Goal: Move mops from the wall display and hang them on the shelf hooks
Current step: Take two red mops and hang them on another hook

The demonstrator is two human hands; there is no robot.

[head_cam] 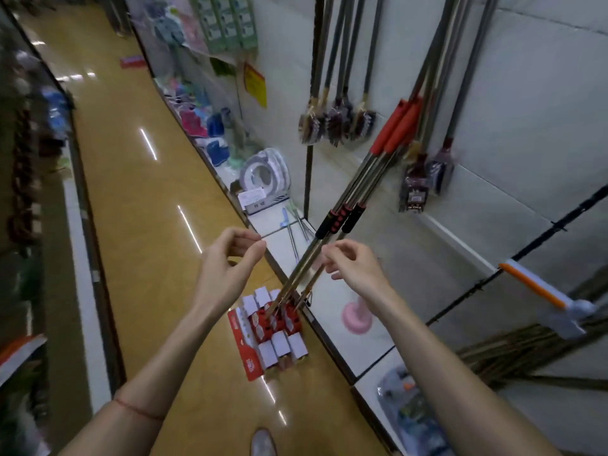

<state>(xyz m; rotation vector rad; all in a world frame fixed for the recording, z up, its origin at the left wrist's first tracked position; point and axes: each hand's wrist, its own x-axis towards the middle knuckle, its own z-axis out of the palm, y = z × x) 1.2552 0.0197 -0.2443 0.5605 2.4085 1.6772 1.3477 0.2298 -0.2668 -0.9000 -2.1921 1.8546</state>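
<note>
- The mops (358, 189) lean as a bundle of three, poles running from the upper right down to their packaged heads (276, 327), which rest on the floor (138, 199) just beside the shelf edge (332, 353). They are not yet on any hook.
- Your left hand (227, 261) hovers left of the poles, clear of them; thumb and fingers curl loosely toward each other with a gap between, and the grip holds nothing.
- Your right hand (355, 261) sits just to the right of the poles, fingers loosely bent with the tips pointing at the shafts. The blur hides whether a fingertip touches a pole; I see no fingers wrapped round one, so I read that grip as released too.
- To do this step well, take one pole at a time, not the whole bundle; three together will probably slip and splay.
- Close your right hand round a shaft below the black-and-red foam sleeves (339, 218), where the metal is bare and near you, and steady it higher with your left.
- Lift until the head is off the floor before you turn, so the packaging does not drag.
- Watch the brushes (335, 121) hanging on the wall (526, 110) above, and the orange-and-white tool (543, 294) sticking out at right; a swinging pole could likely knock either.
- The poles' top ends are out of view, so check for a hanging loop before aiming for a hook.
</note>
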